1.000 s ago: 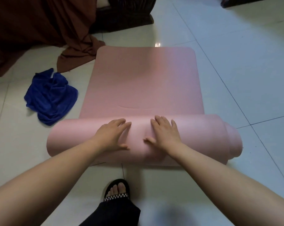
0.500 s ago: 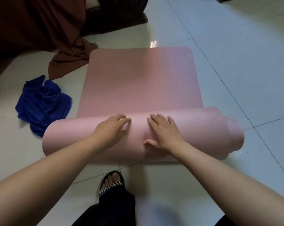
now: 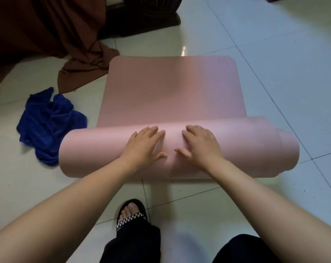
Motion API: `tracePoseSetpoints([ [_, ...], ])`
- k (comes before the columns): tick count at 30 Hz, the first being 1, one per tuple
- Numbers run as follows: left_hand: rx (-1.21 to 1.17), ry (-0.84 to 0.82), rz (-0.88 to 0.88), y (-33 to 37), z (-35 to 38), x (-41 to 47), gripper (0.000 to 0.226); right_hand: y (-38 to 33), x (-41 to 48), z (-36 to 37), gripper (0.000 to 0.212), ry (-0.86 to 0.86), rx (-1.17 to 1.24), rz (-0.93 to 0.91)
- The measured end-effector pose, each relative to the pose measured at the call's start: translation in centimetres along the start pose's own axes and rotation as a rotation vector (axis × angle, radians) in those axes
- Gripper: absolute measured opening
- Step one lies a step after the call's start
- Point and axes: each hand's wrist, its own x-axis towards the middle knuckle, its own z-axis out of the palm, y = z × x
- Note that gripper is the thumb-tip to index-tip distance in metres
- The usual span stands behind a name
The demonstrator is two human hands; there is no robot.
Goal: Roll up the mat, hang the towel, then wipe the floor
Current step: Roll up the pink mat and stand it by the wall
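The left hand [image 3: 143,144] and right hand [image 3: 199,143] lie released, fingers flat, pressing the rolled part of the pink foam mat [image 3: 172,92] on the white tiled floor [image 3: 284,73]. A crumpled blue towel [image 3: 47,122] seems to touch the roll's left end.

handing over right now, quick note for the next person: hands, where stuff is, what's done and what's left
Left hand and right hand: both open, flat on top of the roll, side by side near its middle.
Mat: near part rolled, far part flat on the floor.
Towel: crumpled on the floor by the roll's left end.
Done: rolling part-way.
Left: finish the roll, hang the towel, wipe the floor.
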Motion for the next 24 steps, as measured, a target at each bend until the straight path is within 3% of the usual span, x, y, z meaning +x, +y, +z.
tracePoseSetpoints([
  [6, -0.107, 0.033, 0.027, -1.2, -1.7, 3.2, 0.057, -0.5, 1.6, 0.1, 0.084, -0.096, -0.026, 0.005],
  [11, -0.116, 0.031, 0.059, -2.3, -2.2, 5.1, 0.051, 0.0, 4.3, -0.6, 0.076, -0.1, -0.004, 0.061],
  [20, -0.097, -0.075, 0.078, -5.3, -2.3, 7.3, 0.079, 1.1, 9.2, -0.7, 0.064, -0.035, 0.047, 0.192],
  [24, -0.08, -0.1, 0.035, -5.9, -2.5, 8.5, 0.076, 1.7, 11.4, -0.6, 0.062, -0.021, 0.074, 0.21],
])
